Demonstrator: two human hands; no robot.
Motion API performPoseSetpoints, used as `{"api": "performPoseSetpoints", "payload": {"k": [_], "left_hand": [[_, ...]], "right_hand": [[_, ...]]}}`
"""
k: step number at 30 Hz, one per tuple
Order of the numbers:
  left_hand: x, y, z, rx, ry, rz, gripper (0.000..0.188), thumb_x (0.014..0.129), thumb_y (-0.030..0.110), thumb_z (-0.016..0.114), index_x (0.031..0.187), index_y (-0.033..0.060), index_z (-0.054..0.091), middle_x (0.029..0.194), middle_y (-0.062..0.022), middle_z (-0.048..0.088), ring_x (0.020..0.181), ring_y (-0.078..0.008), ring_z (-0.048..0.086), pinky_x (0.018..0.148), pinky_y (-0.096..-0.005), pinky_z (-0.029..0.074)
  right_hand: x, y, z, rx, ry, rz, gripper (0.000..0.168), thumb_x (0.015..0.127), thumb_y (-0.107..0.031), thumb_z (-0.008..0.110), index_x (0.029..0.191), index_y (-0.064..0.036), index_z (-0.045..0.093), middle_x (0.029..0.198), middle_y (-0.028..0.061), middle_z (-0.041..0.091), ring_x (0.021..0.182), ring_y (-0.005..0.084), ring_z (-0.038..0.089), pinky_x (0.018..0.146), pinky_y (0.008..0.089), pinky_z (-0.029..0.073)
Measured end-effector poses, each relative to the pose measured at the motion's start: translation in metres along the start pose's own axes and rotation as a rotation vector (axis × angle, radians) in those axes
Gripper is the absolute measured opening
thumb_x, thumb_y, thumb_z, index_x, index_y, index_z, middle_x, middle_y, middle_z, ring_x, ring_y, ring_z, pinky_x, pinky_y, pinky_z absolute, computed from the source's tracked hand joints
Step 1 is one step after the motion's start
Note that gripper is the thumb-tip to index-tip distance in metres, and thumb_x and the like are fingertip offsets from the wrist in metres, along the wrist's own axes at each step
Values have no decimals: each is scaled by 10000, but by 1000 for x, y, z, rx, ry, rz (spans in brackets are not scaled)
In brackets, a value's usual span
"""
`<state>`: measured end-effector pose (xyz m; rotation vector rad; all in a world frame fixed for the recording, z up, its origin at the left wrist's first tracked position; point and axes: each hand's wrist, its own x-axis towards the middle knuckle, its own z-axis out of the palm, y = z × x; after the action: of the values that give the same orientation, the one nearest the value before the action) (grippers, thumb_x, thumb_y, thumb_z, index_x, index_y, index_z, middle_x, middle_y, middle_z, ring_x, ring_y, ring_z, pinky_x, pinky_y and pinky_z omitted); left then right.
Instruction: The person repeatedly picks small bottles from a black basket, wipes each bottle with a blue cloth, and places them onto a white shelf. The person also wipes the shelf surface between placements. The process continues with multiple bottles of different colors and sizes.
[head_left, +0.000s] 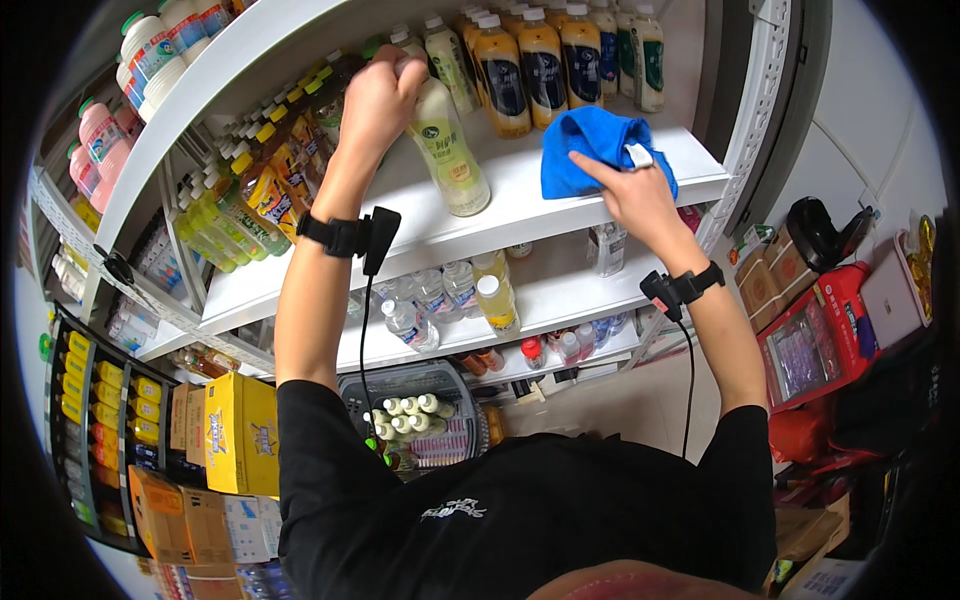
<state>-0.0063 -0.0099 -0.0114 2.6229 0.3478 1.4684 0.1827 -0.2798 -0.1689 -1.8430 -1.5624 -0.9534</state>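
My left hand (384, 94) grips a pale green drink bottle (450, 154) around its cap and neck. The bottle leans slightly, its base at the white upper shelf (517, 169). My right hand (637, 191) is on a bunched blue cloth (581, 157) with a white tag, near the right end of that shelf. Its index finger lies extended over the cloth, while the other fingers are partly hidden. Behind the cloth stand several orange-brown drink bottles (501, 79) with dark labels. Another pale green bottle (452, 64) is just behind the held one.
Rows of bottles with yellow caps (262, 135) fill the shelf's left. Water bottles (411, 326) and a yellow drink bottle (496, 304) stand on the shelf below. A grey basket (469, 390) with white-capped bottles is on the floor side. Yellow carton (241, 435) at left; red box (814, 337) at right.
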Motion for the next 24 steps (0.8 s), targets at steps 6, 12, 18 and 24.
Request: {"api": "performPoseSetpoints", "payload": {"k": [6,12,18,24], "left_hand": [[14,-9,7,33,-159,-47,446,989,414,585,1162,5,619,957,-221,694,875,-354,684,788,-418,526],[7,8,-17,259,-414,105,885,841,505,773,1417,-53,399,1309,-312,596,1205,-388,623,989,-426,512],[24,-10,-5,174,-508,-11,931,768,380,856,1453,-39,385,1174,-288,676,1091,-377,684,913,-416,556],[61,-33,35,229,-577,-102,997,742,373,866,1485,-44,348,1181,-300,667,996,-364,717,864,-443,575]], "right_hand": [[12,17,2,115,-249,173,490,870,-175,664,1356,-228,633,1334,155,612,1201,362,585,1035,454,452],[7,16,8,136,-165,160,466,865,-208,676,1330,-229,654,1315,126,627,1177,335,600,1006,436,459],[8,14,4,154,-175,182,446,863,-215,682,1309,-213,669,1326,125,621,1180,344,595,1014,433,449],[10,17,3,146,-200,193,482,861,-220,683,1341,-184,649,1351,146,609,1199,350,591,1017,423,442]]}}
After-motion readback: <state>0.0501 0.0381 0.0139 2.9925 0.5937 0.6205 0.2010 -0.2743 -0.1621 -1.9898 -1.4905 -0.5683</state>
